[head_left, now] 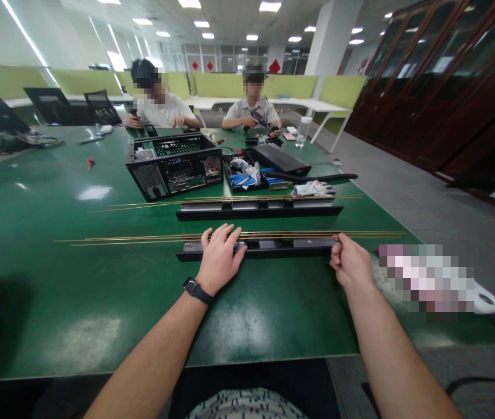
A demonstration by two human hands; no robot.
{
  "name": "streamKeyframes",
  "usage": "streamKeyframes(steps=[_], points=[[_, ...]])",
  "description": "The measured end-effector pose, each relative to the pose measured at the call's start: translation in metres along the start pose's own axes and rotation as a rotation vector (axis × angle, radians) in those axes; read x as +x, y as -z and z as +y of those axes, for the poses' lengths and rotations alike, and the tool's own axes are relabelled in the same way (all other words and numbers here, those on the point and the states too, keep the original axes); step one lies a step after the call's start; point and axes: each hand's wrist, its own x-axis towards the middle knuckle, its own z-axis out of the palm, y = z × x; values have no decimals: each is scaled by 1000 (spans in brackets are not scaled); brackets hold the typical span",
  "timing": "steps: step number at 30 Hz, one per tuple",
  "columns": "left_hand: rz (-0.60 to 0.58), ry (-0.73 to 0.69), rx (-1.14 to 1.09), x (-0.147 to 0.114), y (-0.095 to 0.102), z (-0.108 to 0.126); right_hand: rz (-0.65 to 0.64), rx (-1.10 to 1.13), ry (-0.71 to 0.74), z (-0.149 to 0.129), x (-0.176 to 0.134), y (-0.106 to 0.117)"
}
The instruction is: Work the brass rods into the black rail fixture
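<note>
A long black rail with a silvery inner channel (269,244) lies crosswise on the green table before me, with several thin brass-coloured rods (112,240) stretched along it and past both its ends. My left hand (220,256) rests over the rail's left part, fingers apart and tips on or near the rods. At the rail's right end, my right hand (353,260) is closed in a pinch beside the rods; what is between the fingertips is hidden. Behind lies a second, similar rail (260,213), with more thin rods (142,203) along its top.
Further back stand an open black computer case (173,166), a tray of blue-and-white gloves (245,174), a flat black box (279,159) and a loose glove (314,188). A blurred-out object with a white end (490,299) lies right. Two people sit across the table (99,320).
</note>
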Motion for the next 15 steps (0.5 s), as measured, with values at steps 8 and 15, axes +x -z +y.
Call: streamKeyframes(steps=[8, 15], points=[[-1, -1, -11, 0, -1, 0, -146, -38, -25, 4, 1, 1], [-8, -1, -8, 0, 0, 0, -11, -9, 0, 2, 1, 2]])
